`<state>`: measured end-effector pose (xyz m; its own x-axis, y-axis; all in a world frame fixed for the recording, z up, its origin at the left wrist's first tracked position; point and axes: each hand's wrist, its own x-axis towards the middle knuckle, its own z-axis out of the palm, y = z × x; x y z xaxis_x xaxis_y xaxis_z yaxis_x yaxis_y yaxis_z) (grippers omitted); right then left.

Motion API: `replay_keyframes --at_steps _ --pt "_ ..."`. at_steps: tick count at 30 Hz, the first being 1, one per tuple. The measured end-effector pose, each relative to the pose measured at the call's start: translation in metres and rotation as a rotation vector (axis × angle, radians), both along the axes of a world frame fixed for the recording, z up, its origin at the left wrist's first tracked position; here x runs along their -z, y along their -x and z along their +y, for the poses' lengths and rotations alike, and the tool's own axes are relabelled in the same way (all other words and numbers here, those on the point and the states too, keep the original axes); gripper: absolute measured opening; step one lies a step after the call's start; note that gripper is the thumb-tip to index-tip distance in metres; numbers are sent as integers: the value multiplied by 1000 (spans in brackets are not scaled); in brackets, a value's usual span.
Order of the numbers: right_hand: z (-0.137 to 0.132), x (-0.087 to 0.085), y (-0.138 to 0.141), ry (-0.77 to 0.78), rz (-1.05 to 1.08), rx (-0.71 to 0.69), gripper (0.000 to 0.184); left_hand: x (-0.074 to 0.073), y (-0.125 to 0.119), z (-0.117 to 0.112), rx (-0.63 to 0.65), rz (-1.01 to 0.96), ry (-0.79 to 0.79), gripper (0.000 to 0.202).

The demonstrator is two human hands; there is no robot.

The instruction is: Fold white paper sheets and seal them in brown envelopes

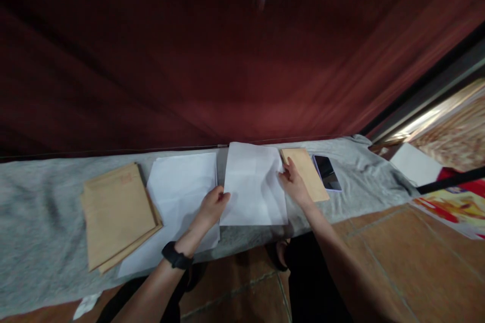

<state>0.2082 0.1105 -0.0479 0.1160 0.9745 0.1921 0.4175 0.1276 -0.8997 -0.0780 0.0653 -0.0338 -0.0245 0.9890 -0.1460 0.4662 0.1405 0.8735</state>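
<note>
Along the cloth [38, 222], at far left, large envelopes [117, 212] are stacked, a paper pile [185, 181] partly covered by them! Just right of it, a sheet [250, 186] is pinched at its left edge by the left hand [212, 205]; at its right edge, over small envelopes [312, 181], the right hand [293, 184] is placed. Just beside, rightmost, a phone [328, 173] is laid; behind, a curtain [242, 60] is hung.
</note>
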Motion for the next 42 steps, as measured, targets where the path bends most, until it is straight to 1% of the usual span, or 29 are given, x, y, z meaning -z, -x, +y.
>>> replay_keyframes --at_steps 2,4,6,8,10,12,14,16,18,20,22,23,24,26,27,28,32,34,35,36,38,39,40,42 --pt "-14 9 3 -51 -229 -12 67 4 1 -1 -5 62 20 24" --pt "-28 11 10 -97 -380 -98 62 6 1 -6 1 68 51 22" --pt "-40 11 20 -98 -448 -245 62 9 -1 -12 33 6 118 18" --pt "-50 11 32 -92 -541 -390 62 13 -3 -17 72 -111 209 13" --pt "-55 13 42 -88 -653 -513 59 17 -6 -20 96 -209 284 13" --pt "-56 15 48 -79 -743 -581 55 21 -7 -21 84 -255 325 17" --pt "-55 15 47 -66 -789 -603 52 23 -7 -20 60 -269 349 20" --pt "-51 13 40 -54 -791 -623 52 21 -6 -20 38 -264 338 23" --pt "-48 8 28 -26 -761 -653 53 17 -6 -21 17 -243 301 30" --pt "-48 0 12 39 -713 -699 58 9 -5 -24 -6 -262 299 50" --pt "-52 -10 -4 138 -650 -794 72 1 -3 -27 -36 -330 343 75" --pt "-54 -14 -12 197 -627 -854 79 -2 -2 -28 -47 -371 361 84" --pt "-56 -18 -19 250 -609 -906 87 -6 0 -28 -54 -407 367 90" --pt "-61 -21 -30 307 -579 -958 97 -10 4 -29 -55 -455 367 93" --pt "-63 -21 -33 312 -567 -960 96 -11 6 -29 -47 -469 371 92" --pt "-64 -20 -36 298 -554 -943 90 -11 7 -28 -36 -478 383 88" --pt "-63 -13 -38 189 -463 -784 48 -6 15 -27 11 -458 406 70" --pt "-63 -14 -39 183 -397 -743 36 -3 20 -27 51 -388 382 60" --pt "-62 -16 -39 193 -363 -742 32 -2 24 -27 70 -326 344 55" --pt "-62 -19 -40 208 -332 -752 29 -2 27 -28 89 -243 275 51" --pt "-63 -26 -40 242 -283 -788 26 -2 34 -32 163 -46 67 44" --pt "-63 -30 -40 257 -267 -805 26 -3 37 -35 240 47 -33 44" --pt "-63 -32 -40 267 -255 -817 25 -3 38 -38 345 126 -109 48" --pt "-63 -36 -38 273 -237 -825 24 -2 38 -45 574 234 -175 60"
